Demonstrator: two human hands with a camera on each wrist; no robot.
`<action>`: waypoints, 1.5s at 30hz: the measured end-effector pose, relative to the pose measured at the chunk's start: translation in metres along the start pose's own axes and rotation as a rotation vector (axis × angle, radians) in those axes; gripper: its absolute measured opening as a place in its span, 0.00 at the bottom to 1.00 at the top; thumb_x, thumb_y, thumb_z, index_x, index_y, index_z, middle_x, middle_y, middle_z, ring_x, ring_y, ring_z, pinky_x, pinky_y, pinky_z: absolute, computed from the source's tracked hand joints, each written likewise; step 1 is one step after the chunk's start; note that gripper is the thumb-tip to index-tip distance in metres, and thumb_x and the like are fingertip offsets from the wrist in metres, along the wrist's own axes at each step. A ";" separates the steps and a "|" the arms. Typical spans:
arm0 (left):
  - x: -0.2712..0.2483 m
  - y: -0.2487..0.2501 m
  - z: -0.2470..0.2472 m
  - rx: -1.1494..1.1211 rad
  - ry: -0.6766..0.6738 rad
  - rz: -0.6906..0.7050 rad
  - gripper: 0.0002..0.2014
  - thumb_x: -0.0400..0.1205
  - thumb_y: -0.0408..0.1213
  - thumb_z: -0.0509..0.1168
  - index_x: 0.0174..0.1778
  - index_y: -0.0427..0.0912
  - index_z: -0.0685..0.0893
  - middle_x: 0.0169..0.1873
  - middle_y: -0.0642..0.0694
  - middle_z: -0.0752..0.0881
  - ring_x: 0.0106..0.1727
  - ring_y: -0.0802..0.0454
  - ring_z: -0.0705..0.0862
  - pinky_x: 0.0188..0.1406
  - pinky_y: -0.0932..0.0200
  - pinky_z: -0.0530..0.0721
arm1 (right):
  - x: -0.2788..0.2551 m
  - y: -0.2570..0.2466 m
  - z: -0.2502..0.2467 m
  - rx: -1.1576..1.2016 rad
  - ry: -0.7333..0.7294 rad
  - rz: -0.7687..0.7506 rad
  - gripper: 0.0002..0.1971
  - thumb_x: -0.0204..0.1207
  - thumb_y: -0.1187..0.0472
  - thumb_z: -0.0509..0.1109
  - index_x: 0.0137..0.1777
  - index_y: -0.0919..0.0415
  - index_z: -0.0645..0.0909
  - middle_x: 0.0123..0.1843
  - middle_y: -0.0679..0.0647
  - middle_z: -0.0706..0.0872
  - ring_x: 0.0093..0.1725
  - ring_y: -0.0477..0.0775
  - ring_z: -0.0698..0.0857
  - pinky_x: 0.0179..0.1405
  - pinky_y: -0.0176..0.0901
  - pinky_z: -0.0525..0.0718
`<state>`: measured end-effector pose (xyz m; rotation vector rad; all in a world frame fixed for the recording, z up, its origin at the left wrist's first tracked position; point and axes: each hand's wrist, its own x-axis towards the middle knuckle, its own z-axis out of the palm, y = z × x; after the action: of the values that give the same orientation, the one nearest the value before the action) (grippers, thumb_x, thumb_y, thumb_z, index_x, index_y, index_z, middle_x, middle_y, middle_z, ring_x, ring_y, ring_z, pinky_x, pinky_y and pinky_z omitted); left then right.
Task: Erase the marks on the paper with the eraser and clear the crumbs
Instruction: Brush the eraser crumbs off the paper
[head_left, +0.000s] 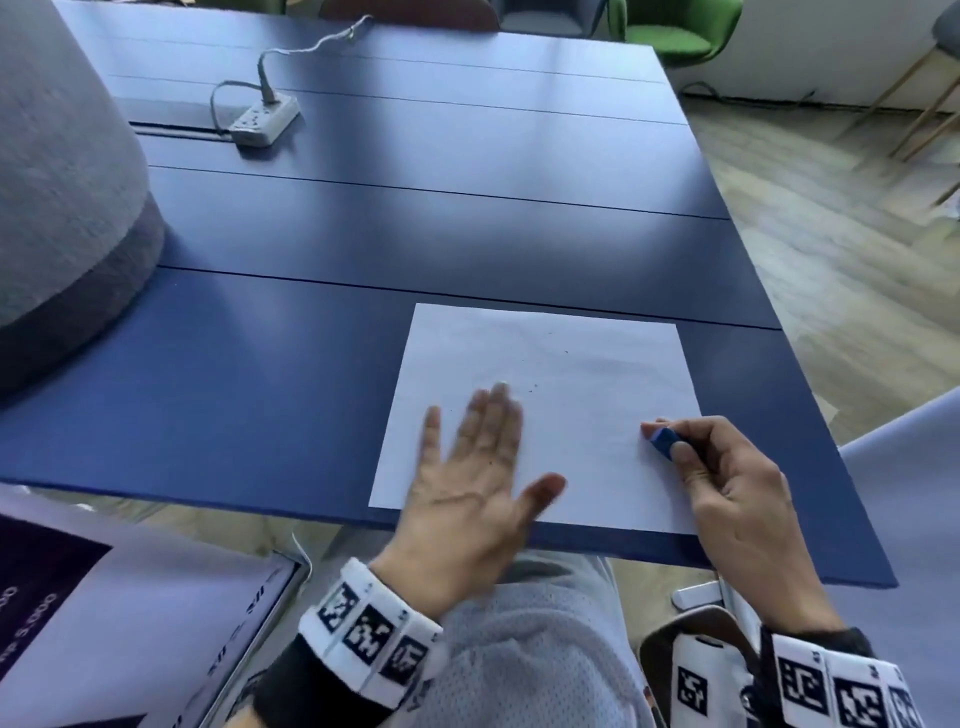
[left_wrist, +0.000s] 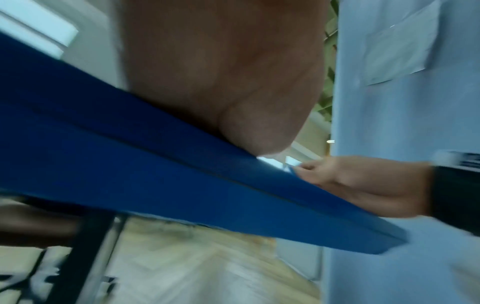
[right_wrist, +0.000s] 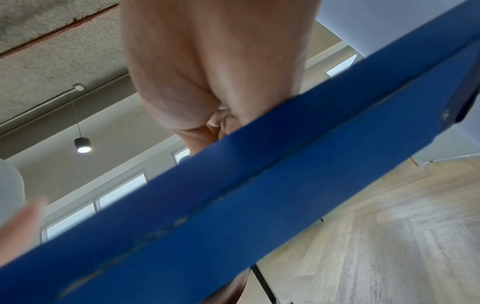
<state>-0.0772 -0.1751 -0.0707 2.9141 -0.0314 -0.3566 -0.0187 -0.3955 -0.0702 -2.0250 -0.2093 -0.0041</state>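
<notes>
A white sheet of paper (head_left: 571, 395) lies at the near edge of the blue table (head_left: 311, 322). A few dark eraser crumbs (head_left: 532, 387) dot its middle and upper part. My left hand (head_left: 483, 467) hovers over the sheet's lower left, palm turned up, fingers straight and blurred. My right hand (head_left: 727, 478) rests at the sheet's right edge and pinches a blue eraser (head_left: 666, 440) between thumb and fingers. In the left wrist view my left palm (left_wrist: 221, 72) sits above the table edge (left_wrist: 182, 174). The right wrist view shows my right hand (right_wrist: 215, 72) behind the table edge (right_wrist: 233, 195).
A white power strip (head_left: 265, 120) with its cable lies far back on the table. A grey cushioned seat (head_left: 57, 182) stands at the left. A printed board (head_left: 130, 613) leans by my left knee. Green chairs stand beyond the table.
</notes>
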 end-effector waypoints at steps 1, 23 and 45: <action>-0.001 -0.013 -0.003 -0.005 -0.006 -0.084 0.51 0.63 0.70 0.07 0.80 0.43 0.23 0.80 0.47 0.21 0.79 0.53 0.20 0.78 0.39 0.24 | 0.000 0.000 0.000 0.011 0.000 0.006 0.07 0.82 0.63 0.65 0.51 0.50 0.83 0.53 0.38 0.90 0.57 0.39 0.86 0.59 0.38 0.82; -0.004 0.035 0.003 -0.049 -0.051 0.207 0.40 0.75 0.69 0.21 0.83 0.56 0.30 0.80 0.52 0.22 0.78 0.53 0.19 0.77 0.34 0.25 | -0.002 0.000 -0.001 -0.003 -0.007 -0.010 0.08 0.82 0.62 0.64 0.50 0.49 0.82 0.54 0.41 0.89 0.58 0.42 0.86 0.58 0.38 0.82; 0.100 0.019 -0.083 0.238 -0.097 0.232 0.42 0.85 0.65 0.40 0.86 0.38 0.38 0.85 0.42 0.35 0.85 0.48 0.32 0.83 0.41 0.35 | 0.002 -0.010 0.012 -0.254 -0.103 -0.084 0.12 0.82 0.65 0.63 0.51 0.44 0.79 0.59 0.41 0.81 0.60 0.30 0.76 0.56 0.11 0.65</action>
<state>0.0400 -0.1820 -0.0118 3.0756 -0.4514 -0.4836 -0.0195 -0.3805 -0.0665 -2.2698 -0.3744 0.0218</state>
